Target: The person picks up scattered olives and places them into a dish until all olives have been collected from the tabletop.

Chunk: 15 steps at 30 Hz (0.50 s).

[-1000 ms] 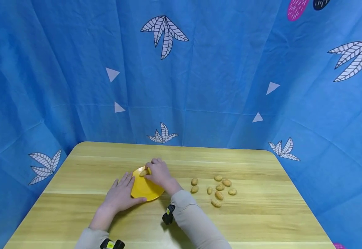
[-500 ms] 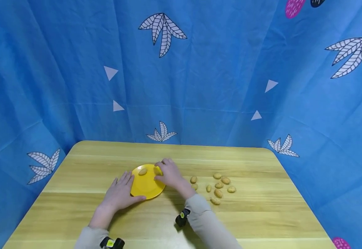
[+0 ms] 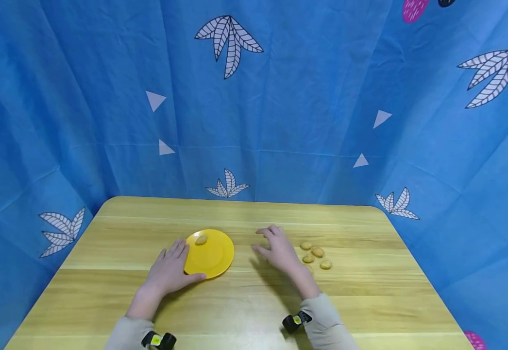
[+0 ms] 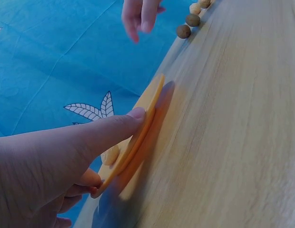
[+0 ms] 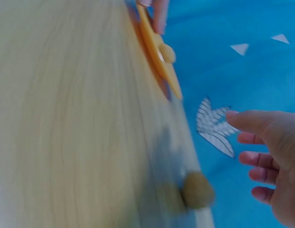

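My left hand lies along the left rim of a yellow plate, its fingers straight and the thumb resting on the near rim. In the left wrist view the thumb presses the plate's edge. One tan oval lump like a small potato lies on the plate near its back. Over the table right of the plate, my right hand has thumb and fingers apart, with nothing between them. Similar lumps lie just right of it; some are hidden behind the hand and forearm. Another lump shows below the hand in the right wrist view.
The wooden table has rounded far corners. A blue patterned curtain hangs behind it and along both sides. Both wrists wear small black cameras, one of them the right wrist camera.
My right hand has moved off the plate to the right, towards the lumps, and its fingers have spread. The lump stays on the plate. My left hand has stayed at the rim.
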### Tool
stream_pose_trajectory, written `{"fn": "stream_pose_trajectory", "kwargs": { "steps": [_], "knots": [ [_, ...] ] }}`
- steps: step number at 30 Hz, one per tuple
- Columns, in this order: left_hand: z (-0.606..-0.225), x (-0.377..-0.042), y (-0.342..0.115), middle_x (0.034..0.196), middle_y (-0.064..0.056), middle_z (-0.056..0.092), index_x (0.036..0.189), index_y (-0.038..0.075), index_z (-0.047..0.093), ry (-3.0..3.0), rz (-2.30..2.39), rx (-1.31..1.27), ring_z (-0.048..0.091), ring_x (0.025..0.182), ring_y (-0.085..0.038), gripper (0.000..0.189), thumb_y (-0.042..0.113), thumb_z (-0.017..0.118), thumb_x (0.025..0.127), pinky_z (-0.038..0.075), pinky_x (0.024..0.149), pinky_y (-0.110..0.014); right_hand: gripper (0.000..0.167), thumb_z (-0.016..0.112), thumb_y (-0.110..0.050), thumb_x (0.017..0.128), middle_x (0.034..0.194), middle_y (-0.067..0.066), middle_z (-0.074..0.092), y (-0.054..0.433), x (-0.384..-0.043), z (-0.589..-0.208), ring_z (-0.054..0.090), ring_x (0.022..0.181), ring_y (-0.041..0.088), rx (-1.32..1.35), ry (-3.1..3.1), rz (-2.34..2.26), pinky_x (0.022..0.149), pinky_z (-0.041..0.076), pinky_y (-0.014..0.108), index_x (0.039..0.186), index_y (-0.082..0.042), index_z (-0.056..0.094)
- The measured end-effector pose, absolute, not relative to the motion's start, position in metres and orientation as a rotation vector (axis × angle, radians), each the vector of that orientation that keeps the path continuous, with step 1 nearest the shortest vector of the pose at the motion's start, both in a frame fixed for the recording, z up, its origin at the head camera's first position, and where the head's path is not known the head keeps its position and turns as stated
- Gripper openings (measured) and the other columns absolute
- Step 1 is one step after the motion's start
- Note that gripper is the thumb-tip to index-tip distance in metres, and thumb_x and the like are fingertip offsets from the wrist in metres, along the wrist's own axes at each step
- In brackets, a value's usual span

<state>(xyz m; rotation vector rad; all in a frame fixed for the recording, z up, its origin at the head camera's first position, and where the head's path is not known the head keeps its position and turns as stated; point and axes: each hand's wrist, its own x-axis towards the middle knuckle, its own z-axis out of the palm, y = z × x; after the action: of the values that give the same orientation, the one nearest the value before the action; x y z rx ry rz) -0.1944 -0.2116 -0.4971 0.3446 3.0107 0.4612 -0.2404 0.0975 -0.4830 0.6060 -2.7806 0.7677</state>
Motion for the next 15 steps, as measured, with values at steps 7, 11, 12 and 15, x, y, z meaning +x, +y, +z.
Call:
{"fn": "stream_pose_trajectory", "kwargs": {
  "steps": [7, 11, 12, 15],
  "knots": [
    [-0.497, -0.194, -0.212, 0.157, -0.027, 0.026, 0.148, -0.007, 0.032, 3.008, 0.477, 0.349, 0.022, 0.147, -0.042, 0.108, 0.069, 0.064, 0.078, 0.019, 0.118, -0.063, 0.04, 0.075, -0.029, 0.085, 0.108, 0.012, 0.062, 0.127, -0.225, -0.477, 0.052, 0.099, 0.022, 0.396, -2.74, 0.878, 0.081, 0.047, 0.037, 0.12, -0.01, 0.066],
    [-0.495, -0.193, -0.213, 0.157, -0.027, 0.026, 0.148, -0.006, 0.033, 2.999, 0.472, 0.341, 0.022, 0.148, -0.043, 0.107, 0.069, 0.064, 0.078, 0.019, 0.118, -0.064, 0.037, 0.075, -0.029, 0.085, 0.104, 0.013, 0.062, 0.129, -0.219, -0.476, 0.051, 0.098, 0.024, 0.3, -2.711, 0.916, 0.08, 0.045, 0.037, 0.115, -0.009, 0.066],
    [-0.495, -0.193, -0.212, 0.157, -0.027, 0.026, 0.148, -0.006, 0.033, 2.999, 0.472, 0.342, 0.022, 0.148, -0.043, 0.107, 0.069, 0.064, 0.079, 0.019, 0.118, -0.064, 0.036, 0.075, -0.03, 0.085, 0.102, 0.014, 0.062, 0.129, -0.218, -0.476, 0.051, 0.097, 0.024, 0.278, -2.702, 0.908, 0.08, 0.045, 0.037, 0.113, -0.009, 0.066],
    [-0.495, -0.194, -0.212, 0.157, -0.026, 0.026, 0.148, -0.006, 0.033, 2.995, 0.473, 0.342, 0.022, 0.148, -0.043, 0.107, 0.069, 0.064, 0.078, 0.019, 0.118, -0.064, 0.036, 0.075, -0.032, 0.085, 0.1, 0.014, 0.061, 0.126, -0.214, -0.476, 0.051, 0.096, 0.026, 0.202, -2.686, 0.895, 0.079, 0.044, 0.038, 0.11, -0.008, 0.067]
  ]
}}
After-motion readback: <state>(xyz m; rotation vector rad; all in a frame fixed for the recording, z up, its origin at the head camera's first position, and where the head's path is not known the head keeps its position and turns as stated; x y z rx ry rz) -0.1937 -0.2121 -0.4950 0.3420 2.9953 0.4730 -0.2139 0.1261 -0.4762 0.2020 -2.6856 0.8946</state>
